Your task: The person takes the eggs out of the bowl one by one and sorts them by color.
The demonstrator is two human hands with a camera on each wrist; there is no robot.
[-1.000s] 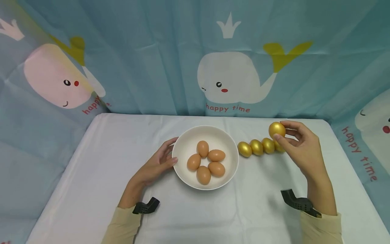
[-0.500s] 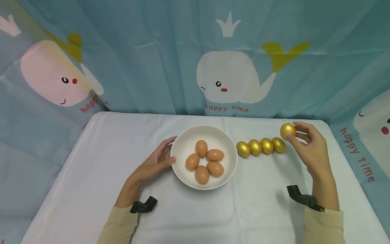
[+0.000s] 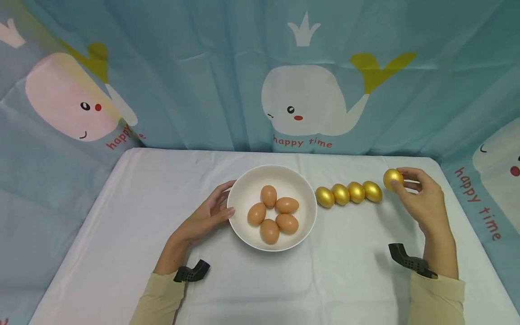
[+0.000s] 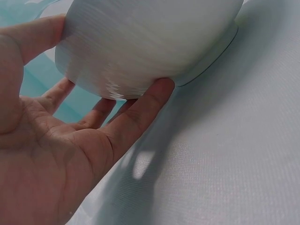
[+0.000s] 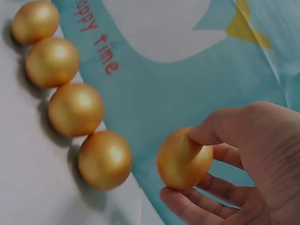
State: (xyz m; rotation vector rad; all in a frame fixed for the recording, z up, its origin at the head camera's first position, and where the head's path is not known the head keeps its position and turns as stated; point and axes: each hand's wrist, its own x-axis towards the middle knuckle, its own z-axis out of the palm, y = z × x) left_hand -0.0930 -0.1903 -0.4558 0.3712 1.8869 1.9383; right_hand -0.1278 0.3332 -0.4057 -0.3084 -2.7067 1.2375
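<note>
A white bowl (image 3: 302, 230) with several brown eggs (image 3: 270, 231) lying in a ring inside stands mid-table in the head view. My left hand (image 3: 205, 219) holds its left side, thumb at the rim and fingers spread along the outer wall (image 4: 140, 42). To the right of the bowl, several golden eggs (image 3: 341, 194) lie in a row. At the far right end of that row my right hand (image 3: 422, 196) pinches another golden egg (image 5: 183, 159) between thumb and fingertips. In the right wrist view a small gap separates it from the nearest golden egg in the row (image 5: 105, 160).
A white cloth (image 3: 260, 289) covers the table. Behind it hangs a blue curtain (image 3: 203, 90) printed with whales, close along the table's back edge. Black camera mounts sit on the left wrist (image 3: 192, 272) and the right wrist (image 3: 412, 262).
My right hand has carried the golden egg to the right and lower, from above the row's end to beside it. My left hand stays on the bowl.
</note>
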